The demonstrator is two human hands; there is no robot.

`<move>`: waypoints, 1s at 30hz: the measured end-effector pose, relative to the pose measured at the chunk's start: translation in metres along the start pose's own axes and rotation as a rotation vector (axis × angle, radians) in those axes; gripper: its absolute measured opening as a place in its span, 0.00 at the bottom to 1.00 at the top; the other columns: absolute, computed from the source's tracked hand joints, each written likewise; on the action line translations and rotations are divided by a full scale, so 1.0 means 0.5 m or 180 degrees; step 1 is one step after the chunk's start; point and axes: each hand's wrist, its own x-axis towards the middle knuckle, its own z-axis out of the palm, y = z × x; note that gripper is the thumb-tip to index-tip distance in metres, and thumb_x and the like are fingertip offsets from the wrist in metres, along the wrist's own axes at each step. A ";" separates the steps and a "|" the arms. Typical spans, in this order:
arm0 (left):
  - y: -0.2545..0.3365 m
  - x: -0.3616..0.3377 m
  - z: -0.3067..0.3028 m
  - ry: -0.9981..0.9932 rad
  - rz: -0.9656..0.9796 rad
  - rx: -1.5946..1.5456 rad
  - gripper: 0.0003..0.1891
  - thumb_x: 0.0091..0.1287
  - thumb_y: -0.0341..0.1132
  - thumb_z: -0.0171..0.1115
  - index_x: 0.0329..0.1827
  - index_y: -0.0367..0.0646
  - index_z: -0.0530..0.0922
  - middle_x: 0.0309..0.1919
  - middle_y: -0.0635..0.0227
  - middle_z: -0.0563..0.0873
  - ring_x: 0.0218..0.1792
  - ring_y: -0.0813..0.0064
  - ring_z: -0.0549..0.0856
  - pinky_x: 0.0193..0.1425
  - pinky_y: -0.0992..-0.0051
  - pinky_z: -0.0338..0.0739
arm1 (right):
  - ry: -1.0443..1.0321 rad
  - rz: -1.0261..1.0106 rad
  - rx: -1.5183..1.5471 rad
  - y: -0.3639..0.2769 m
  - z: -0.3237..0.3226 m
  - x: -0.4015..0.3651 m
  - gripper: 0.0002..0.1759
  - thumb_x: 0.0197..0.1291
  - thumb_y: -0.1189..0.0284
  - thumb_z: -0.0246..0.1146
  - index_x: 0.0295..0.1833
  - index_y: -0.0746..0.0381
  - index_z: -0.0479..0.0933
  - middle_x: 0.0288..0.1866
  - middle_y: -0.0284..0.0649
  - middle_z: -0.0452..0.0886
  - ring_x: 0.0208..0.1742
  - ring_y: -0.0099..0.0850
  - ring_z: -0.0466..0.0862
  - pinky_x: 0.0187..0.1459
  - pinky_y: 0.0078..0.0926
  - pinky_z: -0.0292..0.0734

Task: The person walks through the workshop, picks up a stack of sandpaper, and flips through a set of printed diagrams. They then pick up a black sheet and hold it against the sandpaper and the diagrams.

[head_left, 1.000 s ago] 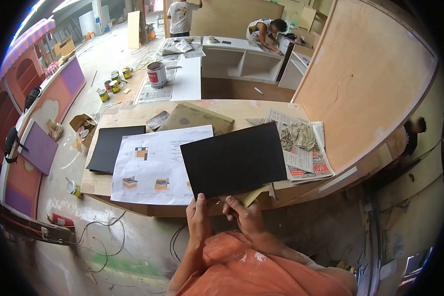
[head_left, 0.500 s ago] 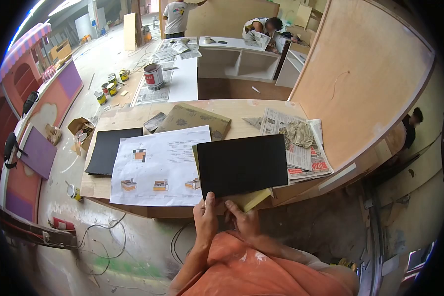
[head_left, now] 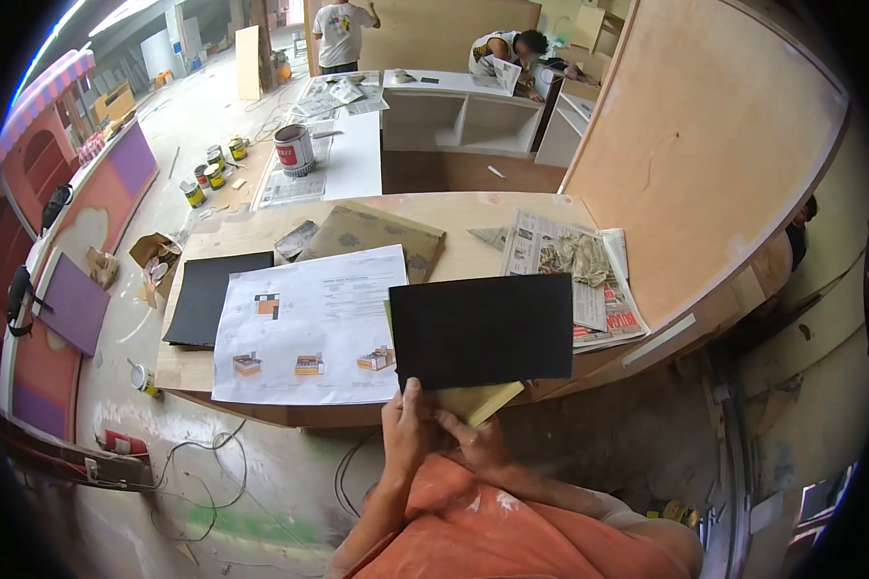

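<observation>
My left hand (head_left: 406,425) pinches the lower left corner of a black rectangular sheet (head_left: 483,330), thumb on top. Under that sheet is a yellowish sheet (head_left: 490,401), its lower edge sticking out towards me. My right hand (head_left: 475,442) is closed on this lower edge, thumb on top and the other fingers mostly hidden. Both sheets are held over the front edge of the wooden counter (head_left: 188,372). Just left of them lies a printed drawing page (head_left: 309,323), partly over a stack of black sheets (head_left: 212,289).
Newspapers (head_left: 628,314) with a crumpled cloth (head_left: 585,261) lie on the counter's right, beside an upright wood panel (head_left: 705,154). A patterned sheet pack (head_left: 377,236) sits behind the page. Beyond are a paint can (head_left: 294,151) and two people (head_left: 341,37). Cables (head_left: 212,454) cross the floor.
The black sheet has turned slightly clockwise, its right end lower and nearer me. The yellowish sheet and my right hand have shifted slightly left. The whole view has moved a little.
</observation>
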 end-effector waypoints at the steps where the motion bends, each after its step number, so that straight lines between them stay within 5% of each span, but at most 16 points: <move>1: -0.008 0.006 -0.011 -0.0064 -0.0069 0.0035 0.21 0.77 0.48 0.51 0.27 0.44 0.71 0.20 0.80 0.70 0.23 0.89 0.66 0.24 0.81 0.61 | -0.0233 0.0509 0.0377 -0.001 -0.009 -0.006 0.07 0.66 0.71 0.64 0.42 0.65 0.79 0.33 0.32 0.81 0.31 0.19 0.79 0.32 0.19 0.74; 2: -0.011 0.012 -0.018 -0.0124 -0.0125 0.0069 0.20 0.77 0.48 0.51 0.27 0.46 0.70 0.21 0.82 0.69 0.23 0.89 0.65 0.23 0.81 0.59 | -0.0477 0.1008 0.0756 -0.001 -0.011 -0.007 0.06 0.66 0.72 0.63 0.41 0.64 0.79 0.30 0.30 0.80 0.27 0.18 0.77 0.29 0.19 0.72; 9: -0.015 0.002 -0.009 -0.0605 -0.0348 -0.0113 0.23 0.78 0.48 0.48 0.26 0.43 0.71 0.19 0.78 0.71 0.22 0.87 0.67 0.25 0.81 0.62 | 0.0046 0.0966 0.0780 -0.024 0.018 0.011 0.05 0.67 0.72 0.62 0.39 0.62 0.78 0.28 0.31 0.78 0.23 0.19 0.74 0.25 0.18 0.69; 11: -0.007 0.000 -0.011 -0.0586 -0.0424 -0.0166 0.23 0.78 0.48 0.48 0.26 0.42 0.72 0.18 0.78 0.71 0.22 0.87 0.67 0.25 0.81 0.62 | 0.0107 0.0054 0.0079 -0.018 0.040 0.008 0.05 0.67 0.73 0.59 0.38 0.62 0.76 0.23 0.32 0.75 0.20 0.20 0.72 0.22 0.21 0.67; 14: 0.019 -0.003 -0.006 -0.0333 -0.0403 -0.0186 0.26 0.78 0.51 0.47 0.25 0.40 0.71 0.16 0.71 0.74 0.10 0.80 0.72 0.10 0.79 0.66 | -0.0465 0.0416 0.0331 0.008 0.012 -0.021 0.05 0.68 0.75 0.57 0.38 0.62 0.75 0.25 0.33 0.76 0.20 0.21 0.73 0.21 0.21 0.67; 15: 0.051 -0.013 -0.002 -0.0149 -0.0553 -0.0340 0.18 0.77 0.48 0.50 0.33 0.45 0.72 0.21 0.76 0.72 0.17 0.86 0.69 0.16 0.81 0.64 | -0.0687 0.0389 0.0105 0.009 0.006 -0.026 0.04 0.67 0.76 0.55 0.40 0.62 0.75 0.25 0.34 0.76 0.20 0.21 0.73 0.21 0.19 0.67; 18: 0.088 -0.012 -0.003 -0.0227 -0.0881 -0.0378 0.20 0.75 0.52 0.52 0.34 0.43 0.74 0.24 0.75 0.74 0.23 0.85 0.73 0.21 0.81 0.67 | -0.0749 0.0448 0.0787 0.014 0.019 -0.035 0.03 0.67 0.74 0.57 0.41 0.62 0.75 0.25 0.34 0.76 0.21 0.21 0.74 0.22 0.19 0.67; 22: -0.011 0.026 -0.034 -0.0249 -0.0384 -0.0310 0.19 0.75 0.50 0.53 0.33 0.44 0.74 0.24 0.76 0.74 0.23 0.86 0.73 0.22 0.81 0.66 | -0.0390 0.0474 0.0536 -0.011 0.020 -0.004 0.05 0.69 0.73 0.58 0.40 0.63 0.75 0.24 0.33 0.76 0.22 0.22 0.75 0.24 0.20 0.70; 25: 0.023 0.048 -0.024 0.0260 -0.0185 -0.0948 0.20 0.75 0.47 0.52 0.25 0.45 0.74 0.18 0.82 0.68 0.17 0.87 0.60 0.20 0.77 0.48 | -0.0414 0.0714 0.0597 -0.027 0.011 0.008 0.10 0.68 0.67 0.61 0.38 0.64 0.77 0.21 0.33 0.75 0.21 0.21 0.73 0.24 0.18 0.67; 28: 0.050 0.087 -0.027 0.0518 0.0110 -0.1556 0.16 0.74 0.44 0.53 0.38 0.39 0.78 0.27 0.70 0.81 0.28 0.79 0.82 0.36 0.74 0.80 | -0.0173 0.0691 0.1010 -0.001 -0.024 0.039 0.12 0.68 0.66 0.61 0.39 0.65 0.77 0.20 0.33 0.74 0.20 0.21 0.72 0.23 0.18 0.66; 29: 0.003 0.115 -0.081 0.0091 0.0230 -0.1563 0.16 0.74 0.42 0.53 0.43 0.36 0.78 0.36 0.63 0.85 0.38 0.73 0.87 0.52 0.63 0.83 | 0.0146 0.0683 0.0975 -0.004 -0.033 0.057 0.11 0.67 0.67 0.61 0.38 0.65 0.76 0.17 0.33 0.69 0.16 0.23 0.68 0.21 0.22 0.63; 30: 0.015 0.126 -0.083 0.0165 0.0245 -0.1530 0.14 0.73 0.40 0.55 0.44 0.35 0.78 0.35 0.64 0.84 0.36 0.73 0.86 0.48 0.65 0.85 | 0.0376 0.0629 0.1062 -0.007 -0.050 0.075 0.10 0.67 0.67 0.61 0.38 0.64 0.76 0.17 0.33 0.69 0.16 0.24 0.68 0.21 0.23 0.63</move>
